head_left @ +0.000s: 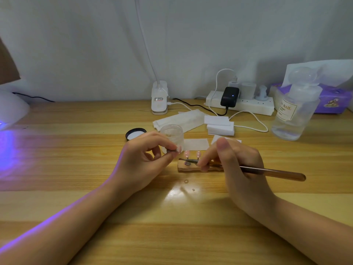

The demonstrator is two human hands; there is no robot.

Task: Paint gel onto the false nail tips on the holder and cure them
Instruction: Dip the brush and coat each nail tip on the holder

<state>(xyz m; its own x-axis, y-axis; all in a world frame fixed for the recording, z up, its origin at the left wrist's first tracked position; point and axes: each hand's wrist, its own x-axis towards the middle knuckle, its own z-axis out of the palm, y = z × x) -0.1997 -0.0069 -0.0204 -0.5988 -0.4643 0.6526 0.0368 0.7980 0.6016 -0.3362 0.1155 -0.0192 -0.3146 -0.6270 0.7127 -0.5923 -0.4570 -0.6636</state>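
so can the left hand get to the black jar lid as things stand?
Probably not without letting go first. The black lid lies just beyond the left hand on bare table, nothing between them, but that hand is pinching a nail tip, so its fingers are occupied.

Jar (172,134) behind holder (191,167), lid (135,133) leftward

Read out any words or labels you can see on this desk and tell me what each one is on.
"NAIL": clear bottle, on its label; the word before it is cut off and the smaller lines are blurred.
Lamp clip sticker: too small to read.
Purple tissue box: a picture, no legible text.
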